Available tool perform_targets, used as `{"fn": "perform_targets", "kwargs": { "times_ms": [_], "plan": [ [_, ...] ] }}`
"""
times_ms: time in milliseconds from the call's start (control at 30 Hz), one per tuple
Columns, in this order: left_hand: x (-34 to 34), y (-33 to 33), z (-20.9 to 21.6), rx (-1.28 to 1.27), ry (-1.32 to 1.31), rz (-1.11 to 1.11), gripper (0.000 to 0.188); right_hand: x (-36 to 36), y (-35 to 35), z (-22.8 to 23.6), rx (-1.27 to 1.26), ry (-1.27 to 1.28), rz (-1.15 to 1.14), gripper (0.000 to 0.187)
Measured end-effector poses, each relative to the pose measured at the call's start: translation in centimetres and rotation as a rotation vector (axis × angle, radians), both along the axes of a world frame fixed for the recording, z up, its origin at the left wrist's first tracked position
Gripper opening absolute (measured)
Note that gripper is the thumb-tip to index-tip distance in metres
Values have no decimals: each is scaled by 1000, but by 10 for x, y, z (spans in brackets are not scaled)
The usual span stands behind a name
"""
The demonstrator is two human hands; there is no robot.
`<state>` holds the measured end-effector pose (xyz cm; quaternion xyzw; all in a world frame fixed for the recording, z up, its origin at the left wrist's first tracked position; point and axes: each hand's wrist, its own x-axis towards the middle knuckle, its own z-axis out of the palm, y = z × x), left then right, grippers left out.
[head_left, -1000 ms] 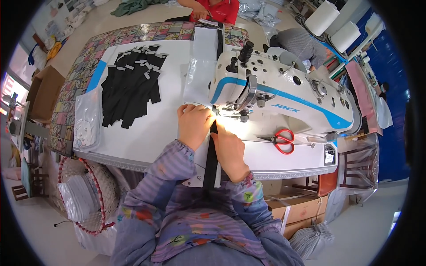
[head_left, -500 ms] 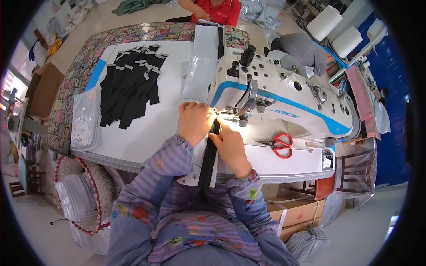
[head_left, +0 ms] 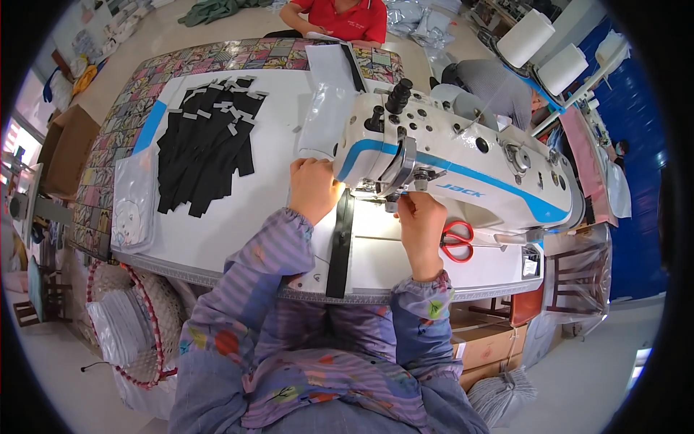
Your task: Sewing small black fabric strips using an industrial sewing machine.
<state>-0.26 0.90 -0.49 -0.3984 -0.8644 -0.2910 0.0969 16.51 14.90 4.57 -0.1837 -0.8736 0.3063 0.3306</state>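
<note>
A white sewing machine [head_left: 463, 177] with a blue stripe stands before me, its lamp lighting the needle area. A black strip [head_left: 339, 253] runs from under the machine head to the table's front edge, with a white edge along its side. Curled fingers bring my left hand [head_left: 314, 189] against the left of the head, close to the strip's far end; the fingertips are partly hidden. My right hand [head_left: 421, 220] is closed beside the needle area, to the right of the strip; what it grips, if anything, cannot be made out.
Red-handled scissors [head_left: 457, 241] lie right of my right hand. A pile of black strips [head_left: 206, 148] and a clear plastic packet [head_left: 135, 202] lie on the left. Clear sheeting [head_left: 329, 87] extends beyond the machine head. A person in red [head_left: 347, 20] sits across the table. Thread cones [head_left: 526, 40] stand back right.
My right hand has left the black strip and moved right, closing beside the needle area. My left hand stays near the machine head. The person opposite has moved their arm.
</note>
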Motion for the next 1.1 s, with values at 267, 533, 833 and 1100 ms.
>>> {"fn": "perform_targets", "kwargs": {
  "times_ms": [267,533,833,1100],
  "plan": [
    [6,-9,0,-10,-51,-55,13,-1,-1,-6,-28,16,6,10],
    [8,-9,-5,1,-46,-41,15,12,-42,5,-59,-232,43,19],
    [43,-50,21,95,148,-162,24,58,-92,-6,-351,-347,112,48],
    [69,-73,31,343,-280,-424,20,46,-88,-8,-846,79,234,15]
  ]
}}
